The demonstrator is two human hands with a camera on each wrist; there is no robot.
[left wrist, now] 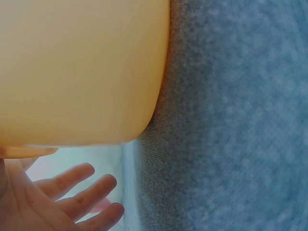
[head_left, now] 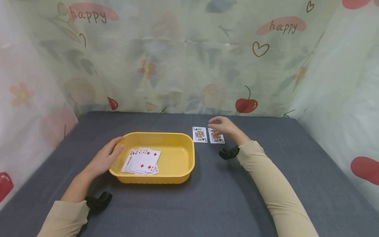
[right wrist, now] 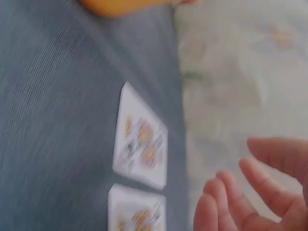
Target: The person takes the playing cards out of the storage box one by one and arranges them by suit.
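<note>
While the left hand [head_left: 104, 160] rests with loose fingers against the rim of the yellow oval plastic tray [head_left: 177, 171], which holds a fan of red-suited playing cards [head_left: 142, 161], the right hand [head_left: 222, 126] hovers empty and relaxed over two face-up court cards [head_left: 208, 135] on the grey cloth table [head_left: 213, 197]; judged best practice: steady the tray, set cards squarely side by side.
</note>
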